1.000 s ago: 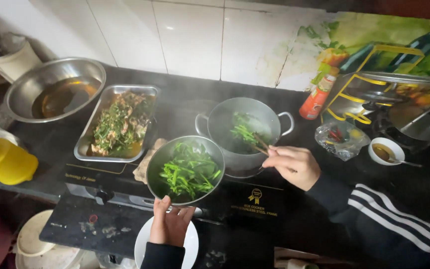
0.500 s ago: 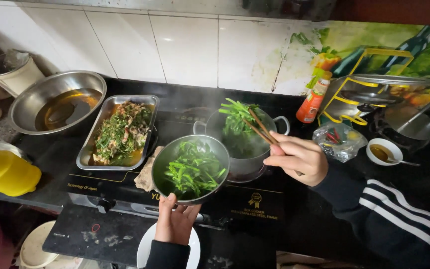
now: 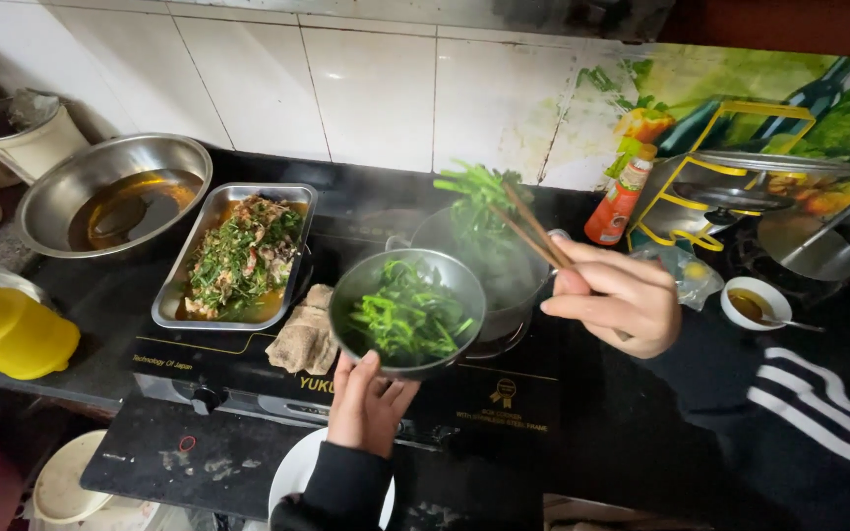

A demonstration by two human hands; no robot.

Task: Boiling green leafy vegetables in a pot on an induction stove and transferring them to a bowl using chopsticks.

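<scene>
My left hand (image 3: 368, 403) grips the near rim of a round metal bowl (image 3: 374, 278) full of cooked green vegetables (image 3: 407, 317), held above the cooktop. My right hand (image 3: 614, 295) holds wooden chopsticks (image 3: 531, 228) that pinch a bunch of steaming greens (image 3: 472, 197), lifted above the metal pot (image 3: 509, 285). The pot sits right behind the bowl and is partly hidden by it.
A steel tray (image 3: 167, 305) of a herb-topped dish lies left of the bowl, a folded cloth (image 3: 305, 336) beside it. A large steel basin (image 3: 51, 192) with oil, a yellow container (image 3: 7, 332), a red sauce bottle (image 3: 618, 202), a small white sauce bowl (image 3: 755, 305) and a wire rack (image 3: 710, 172) surround the black cooktop (image 3: 248, 379). A white plate (image 3: 292, 472) sits below.
The chopsticks have risen out of the pot with a bunch of greens. The bowl in my left hand has stayed beside the pot.
</scene>
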